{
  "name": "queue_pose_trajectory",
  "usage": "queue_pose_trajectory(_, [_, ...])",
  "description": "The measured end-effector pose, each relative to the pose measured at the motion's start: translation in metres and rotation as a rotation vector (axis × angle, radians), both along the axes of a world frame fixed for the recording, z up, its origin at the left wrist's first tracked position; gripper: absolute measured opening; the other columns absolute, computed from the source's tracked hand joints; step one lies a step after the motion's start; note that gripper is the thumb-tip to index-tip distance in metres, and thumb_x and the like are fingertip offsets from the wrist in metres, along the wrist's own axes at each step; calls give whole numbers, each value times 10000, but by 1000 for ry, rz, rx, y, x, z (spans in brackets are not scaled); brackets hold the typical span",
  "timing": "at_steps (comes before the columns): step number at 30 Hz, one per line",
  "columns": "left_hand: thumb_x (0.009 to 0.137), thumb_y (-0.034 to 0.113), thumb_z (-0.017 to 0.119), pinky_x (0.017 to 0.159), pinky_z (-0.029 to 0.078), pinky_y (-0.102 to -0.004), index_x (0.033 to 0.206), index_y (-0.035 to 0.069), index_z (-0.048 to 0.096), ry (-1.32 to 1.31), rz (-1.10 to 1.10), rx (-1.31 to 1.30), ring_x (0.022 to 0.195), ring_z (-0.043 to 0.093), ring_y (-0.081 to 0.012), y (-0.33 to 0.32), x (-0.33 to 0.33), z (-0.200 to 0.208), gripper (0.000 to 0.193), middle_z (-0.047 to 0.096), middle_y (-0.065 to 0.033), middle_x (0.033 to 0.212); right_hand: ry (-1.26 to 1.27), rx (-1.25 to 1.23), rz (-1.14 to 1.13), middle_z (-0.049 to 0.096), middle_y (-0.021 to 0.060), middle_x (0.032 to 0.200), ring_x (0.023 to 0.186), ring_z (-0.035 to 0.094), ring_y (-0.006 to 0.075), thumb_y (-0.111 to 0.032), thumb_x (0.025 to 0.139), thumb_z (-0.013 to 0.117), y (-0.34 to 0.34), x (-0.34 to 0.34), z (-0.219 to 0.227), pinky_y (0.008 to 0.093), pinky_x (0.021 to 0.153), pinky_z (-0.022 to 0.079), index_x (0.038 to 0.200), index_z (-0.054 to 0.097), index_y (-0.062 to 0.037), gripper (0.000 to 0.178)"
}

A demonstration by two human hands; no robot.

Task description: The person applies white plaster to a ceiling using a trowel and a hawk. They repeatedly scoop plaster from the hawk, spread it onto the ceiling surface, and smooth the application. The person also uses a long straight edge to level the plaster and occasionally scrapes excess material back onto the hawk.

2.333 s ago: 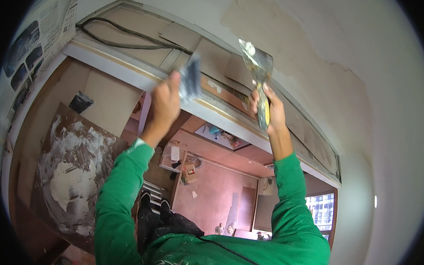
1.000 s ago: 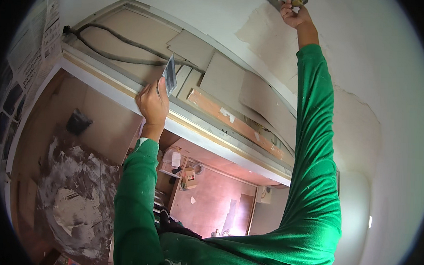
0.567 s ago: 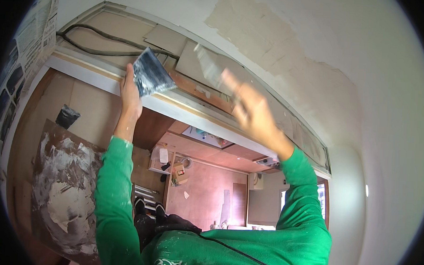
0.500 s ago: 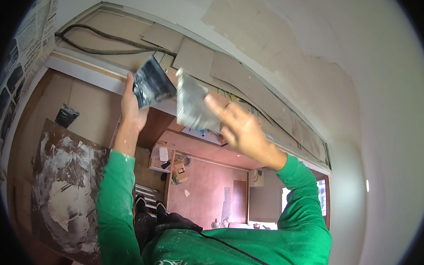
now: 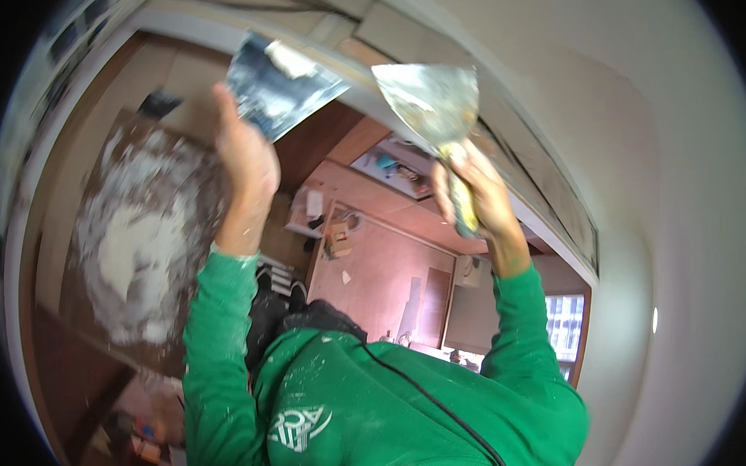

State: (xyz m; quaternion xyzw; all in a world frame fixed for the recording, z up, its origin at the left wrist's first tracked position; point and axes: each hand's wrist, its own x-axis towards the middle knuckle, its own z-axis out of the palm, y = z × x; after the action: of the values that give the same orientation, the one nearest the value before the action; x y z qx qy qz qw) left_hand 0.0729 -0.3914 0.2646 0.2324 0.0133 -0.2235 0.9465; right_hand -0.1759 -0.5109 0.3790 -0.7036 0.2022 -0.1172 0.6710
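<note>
- Steel scraper stands in our right hand, its long axis rising from the yellow-and-grey handle at lower right to the broad blade at upper left, wide edge upward.
- Our right hand is curled round that handle, with the blade free above our fingers.
- Our left hand holds the dark plate up, thumb beside its left edge; our other fingers pass behind it, so we cannot tell how they are set.
- Pale paste lump sits on the plate near its upper edge, left of the scraper and about level with its blade; our left hand is the nearer one.
- Blade and plate look apart, a narrow gap between their facing corners, though we cannot judge the depth.
- Below our left hand lies the brown board, carrying pale spread paste, thick in the middle and streaked outward.
- Beyond the plate, a dark cable runs along a recess.
- Farther below us, a cardboard box rests at the edge of the pink floor; its contents are too small to tell.
</note>
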Motion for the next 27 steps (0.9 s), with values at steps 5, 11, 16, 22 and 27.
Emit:
queue_pose_trajectory(5, [1042, 477, 381, 843, 432, -290, 1058, -39, 570, -289, 72, 210, 906, 504, -138, 15, -24, 18, 550, 570, -57, 996, 32, 303, 16, 536, 105, 674, 439, 513, 137, -306, 1013, 469, 70, -17, -8, 231, 377, 423, 1242, 413, -4, 383])
queue_pose_trajectory(11, [1064, 376, 377, 627, 371, -294, 843, -30, 540, -745, 22, 441, 719, 406, -111, 33, -66, 35, 490, 504, -27, 771, -11, 363, 34, 535, 101, 702, 475, 524, 142, -282, 1014, 479, 56, -23, -18, 252, 386, 449, 1133, 429, -22, 290])
queue_pose_trajectory(16, [1003, 220, 528, 519, 409, -386, 876, -68, 615, -1367, -34, 265, 533, 539, -316, 13, -101, 9, 326, 549, -203, 658, -265, 281, -112, 530, 109, 701, 434, 499, 156, -255, 1009, 471, 8, -42, 12, 253, 388, 458, 1152, 441, -4, 290])
queue_pose_trajectory(22, [1038, 323, 428, 537, 421, -451, 810, -48, 623, -1114, -180, 508, 555, 537, -414, -92, -87, -13, 477, 512, -240, 593, -422, 266, -380, 594, 132, 850, 770, 541, 192, -212, 987, 478, -116, -106, 32, 292, 607, 479, 1209, 486, 42, 337])
queue_pose_trajectory(27, [1040, 310, 408, 570, 421, -470, 766, -44, 598, -1128, 128, 552, 598, 540, -448, -223, -73, -12, 486, 541, -259, 637, -383, 432, -476, 595, 93, 801, 713, 517, 178, -200, 969, 495, -258, -156, 13, 272, 563, 418, 1254, 473, 79, 400])
